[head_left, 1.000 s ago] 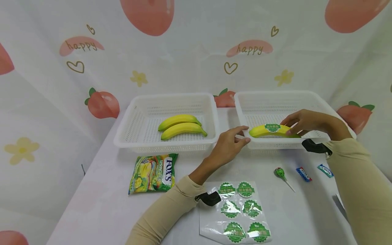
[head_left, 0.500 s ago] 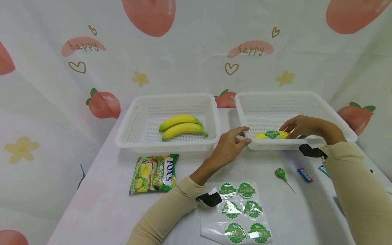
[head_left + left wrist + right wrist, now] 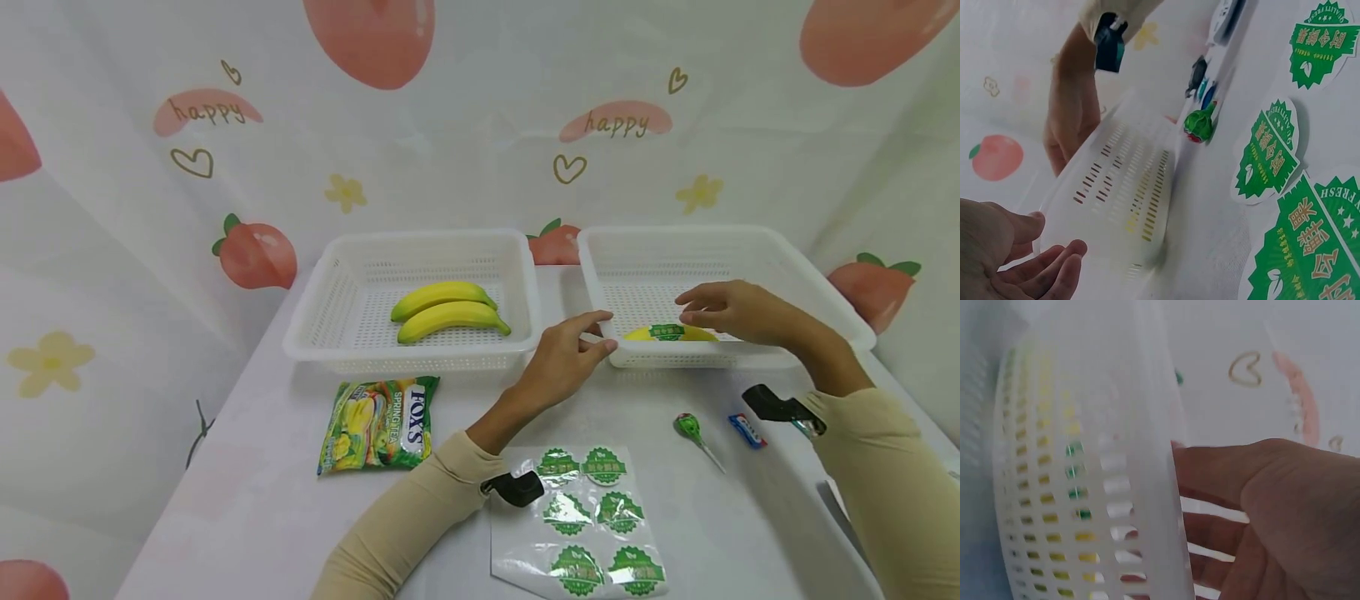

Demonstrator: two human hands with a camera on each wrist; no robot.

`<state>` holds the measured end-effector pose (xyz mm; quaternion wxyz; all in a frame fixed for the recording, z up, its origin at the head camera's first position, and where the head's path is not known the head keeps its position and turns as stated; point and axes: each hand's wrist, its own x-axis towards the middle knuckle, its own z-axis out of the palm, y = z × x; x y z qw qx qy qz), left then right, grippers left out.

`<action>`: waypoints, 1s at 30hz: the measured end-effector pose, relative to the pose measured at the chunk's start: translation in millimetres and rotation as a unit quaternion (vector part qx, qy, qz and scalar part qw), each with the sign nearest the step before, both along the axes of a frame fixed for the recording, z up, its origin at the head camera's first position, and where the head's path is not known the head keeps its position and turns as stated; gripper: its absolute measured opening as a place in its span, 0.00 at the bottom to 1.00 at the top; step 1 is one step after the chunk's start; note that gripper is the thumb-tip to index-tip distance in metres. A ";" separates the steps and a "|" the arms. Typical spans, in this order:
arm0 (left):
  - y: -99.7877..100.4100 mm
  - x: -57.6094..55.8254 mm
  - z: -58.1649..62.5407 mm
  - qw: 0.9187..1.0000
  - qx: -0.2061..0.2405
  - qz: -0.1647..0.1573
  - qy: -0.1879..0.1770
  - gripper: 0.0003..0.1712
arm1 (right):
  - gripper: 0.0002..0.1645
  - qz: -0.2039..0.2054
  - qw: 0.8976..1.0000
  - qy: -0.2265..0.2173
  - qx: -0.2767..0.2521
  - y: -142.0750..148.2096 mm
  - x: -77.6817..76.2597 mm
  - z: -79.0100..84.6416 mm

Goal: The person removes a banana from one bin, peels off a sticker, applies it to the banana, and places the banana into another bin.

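In the head view, a yellow banana with a green sticker [image 3: 670,332] lies in the right white basket [image 3: 697,357], partly hidden behind the front rim. My right hand [image 3: 738,312] is over that basket, just above the banana, with loosely bent fingers and nothing in them. My left hand [image 3: 558,358] holds the same basket's front left corner, index finger and thumb on either side of the rim. Through the basket slots in the right wrist view, yellow and green of the banana [image 3: 1054,537] show.
A left white basket [image 3: 420,357] contains two bananas [image 3: 450,317]. In front lie a Fox's candy bag [image 3: 378,425], a sheet of green stickers [image 3: 577,525], a lollipop [image 3: 687,427] and a small blue wrapped candy [image 3: 747,431]. A patterned cloth hangs behind.
The stickered banana has gone down into the right basket. My right hand has let go of it and lifted slightly. My left hand has stayed at the basket corner.
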<state>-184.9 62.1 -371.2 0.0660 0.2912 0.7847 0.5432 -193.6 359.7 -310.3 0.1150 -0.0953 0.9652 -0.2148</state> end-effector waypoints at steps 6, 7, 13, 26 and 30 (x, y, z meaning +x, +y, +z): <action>0.5 0.1 -1.3 1.000 -0.007 0.001 0.011 0.28 | 0.30 -0.001 0.998 0.066 -0.018 -25.3 32.7 -2.9; 0.3 0.2 -1.2 1.000 -0.011 0.001 0.015 0.29 | 0.29 0.000 0.997 0.071 -0.023 -29.0 37.1 -4.8; -5.0 2.6 -1.0 0.998 -0.041 -0.010 0.035 0.31 | 0.30 0.002 0.995 0.088 -0.043 -45.5 55.4 -17.3; -66.8 38.6 1.0 0.946 -0.152 -0.039 0.283 0.27 | 0.30 0.003 0.992 0.114 -0.047 -48.8 61.9 -32.2; -92.6 45.7 3.9 0.933 -0.136 -0.007 0.334 0.22 | 0.31 0.000 0.992 0.120 -0.043 -49.0 62.7 -34.3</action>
